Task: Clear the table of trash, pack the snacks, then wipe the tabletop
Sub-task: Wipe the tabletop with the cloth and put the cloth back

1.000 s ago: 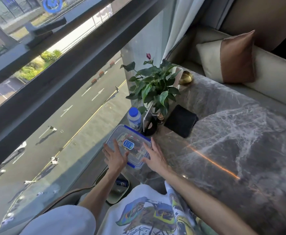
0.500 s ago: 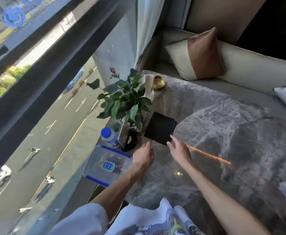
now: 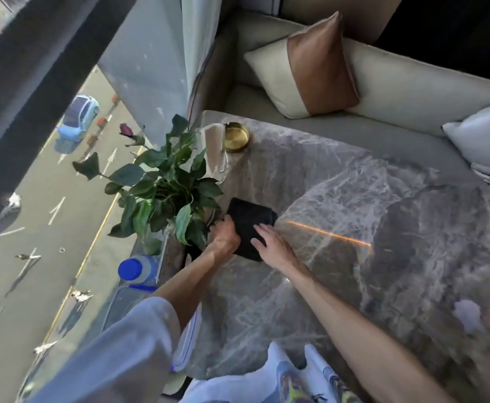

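A folded black cloth (image 3: pixel 248 219) lies on the grey marble tabletop (image 3: pixel 339 199) beside the potted plant. My left hand (image 3: pixel 223 235) curls over the cloth's left edge and grips it. My right hand (image 3: pixel 270 242) lies flat with its fingers spread on the cloth's right side. The clear snack box with a blue-rimmed lid (image 3: pixel 187 341) sits at the table's near left edge, mostly hidden under my left arm and sleeve.
A leafy potted plant (image 3: pixel 165 187) stands at the table's left edge, a blue-capped water bottle (image 3: pixel 137 270) just in front of it. A gold dish (image 3: pixel 235 137) sits at the far corner. A beige sofa with cushions (image 3: pixel 310 68) wraps the far side. A window runs along the left.
Both hands left the snack box and moved forward onto the black cloth. The camera swung to the right and forward.
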Demonstrator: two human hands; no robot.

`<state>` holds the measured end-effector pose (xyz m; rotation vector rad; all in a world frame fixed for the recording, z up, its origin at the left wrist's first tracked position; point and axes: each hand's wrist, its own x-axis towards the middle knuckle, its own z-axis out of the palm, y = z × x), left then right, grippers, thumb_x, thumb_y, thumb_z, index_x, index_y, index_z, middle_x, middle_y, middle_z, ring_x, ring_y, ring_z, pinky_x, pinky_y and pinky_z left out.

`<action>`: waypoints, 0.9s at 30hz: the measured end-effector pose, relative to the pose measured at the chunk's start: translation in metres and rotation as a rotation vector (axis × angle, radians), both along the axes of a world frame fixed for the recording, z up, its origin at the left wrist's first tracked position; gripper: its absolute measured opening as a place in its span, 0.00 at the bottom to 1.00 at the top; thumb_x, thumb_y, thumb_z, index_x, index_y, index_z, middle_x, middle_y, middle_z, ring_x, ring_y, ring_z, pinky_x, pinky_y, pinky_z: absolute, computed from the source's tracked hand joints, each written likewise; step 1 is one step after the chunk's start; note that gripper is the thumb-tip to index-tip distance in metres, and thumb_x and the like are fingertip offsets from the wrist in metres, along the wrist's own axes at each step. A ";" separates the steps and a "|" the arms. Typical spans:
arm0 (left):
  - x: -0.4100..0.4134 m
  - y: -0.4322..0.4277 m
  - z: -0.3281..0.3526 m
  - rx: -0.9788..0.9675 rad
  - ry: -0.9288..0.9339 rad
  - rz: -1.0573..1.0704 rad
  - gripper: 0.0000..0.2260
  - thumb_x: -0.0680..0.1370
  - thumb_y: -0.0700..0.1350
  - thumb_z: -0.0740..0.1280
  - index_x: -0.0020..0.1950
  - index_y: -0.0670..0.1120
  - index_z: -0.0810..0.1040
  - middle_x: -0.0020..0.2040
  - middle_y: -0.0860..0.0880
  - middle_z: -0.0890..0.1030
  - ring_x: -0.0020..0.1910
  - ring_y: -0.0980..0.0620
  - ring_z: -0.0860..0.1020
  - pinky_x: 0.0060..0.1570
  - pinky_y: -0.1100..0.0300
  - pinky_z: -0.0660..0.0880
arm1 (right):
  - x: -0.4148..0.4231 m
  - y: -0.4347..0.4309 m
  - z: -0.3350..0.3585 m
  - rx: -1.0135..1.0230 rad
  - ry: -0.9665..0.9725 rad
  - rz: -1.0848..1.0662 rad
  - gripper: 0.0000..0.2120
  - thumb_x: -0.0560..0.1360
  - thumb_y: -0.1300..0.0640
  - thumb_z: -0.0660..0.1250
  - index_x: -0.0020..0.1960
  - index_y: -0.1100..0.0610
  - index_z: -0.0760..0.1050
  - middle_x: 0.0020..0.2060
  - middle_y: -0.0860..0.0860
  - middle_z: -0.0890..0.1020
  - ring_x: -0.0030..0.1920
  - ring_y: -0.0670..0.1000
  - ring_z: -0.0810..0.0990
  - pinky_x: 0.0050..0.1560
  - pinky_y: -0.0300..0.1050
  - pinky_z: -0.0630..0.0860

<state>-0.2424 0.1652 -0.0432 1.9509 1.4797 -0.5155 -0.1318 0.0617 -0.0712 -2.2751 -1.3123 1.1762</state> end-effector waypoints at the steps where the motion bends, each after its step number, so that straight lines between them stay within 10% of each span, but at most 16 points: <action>1: 0.000 0.002 -0.003 -0.011 0.015 0.006 0.20 0.76 0.39 0.61 0.69 0.39 0.66 0.65 0.36 0.75 0.64 0.35 0.75 0.61 0.45 0.74 | 0.000 0.002 -0.003 -0.020 0.003 0.017 0.25 0.82 0.51 0.59 0.76 0.58 0.63 0.77 0.56 0.63 0.78 0.54 0.58 0.77 0.44 0.53; 20: 0.007 0.002 -0.015 -0.063 -0.070 0.140 0.22 0.76 0.39 0.63 0.68 0.34 0.66 0.66 0.34 0.73 0.65 0.35 0.73 0.63 0.48 0.72 | 0.005 -0.009 -0.013 -0.286 -0.124 0.236 0.30 0.82 0.43 0.52 0.80 0.52 0.50 0.80 0.48 0.48 0.80 0.55 0.45 0.78 0.57 0.52; 27: 0.007 -0.011 0.021 -0.296 -0.564 0.436 0.12 0.75 0.38 0.65 0.58 0.39 0.76 0.42 0.45 0.81 0.41 0.46 0.81 0.36 0.59 0.76 | 0.002 0.001 0.027 -0.104 0.301 -0.316 0.27 0.83 0.45 0.52 0.76 0.58 0.63 0.77 0.54 0.64 0.78 0.51 0.60 0.79 0.49 0.54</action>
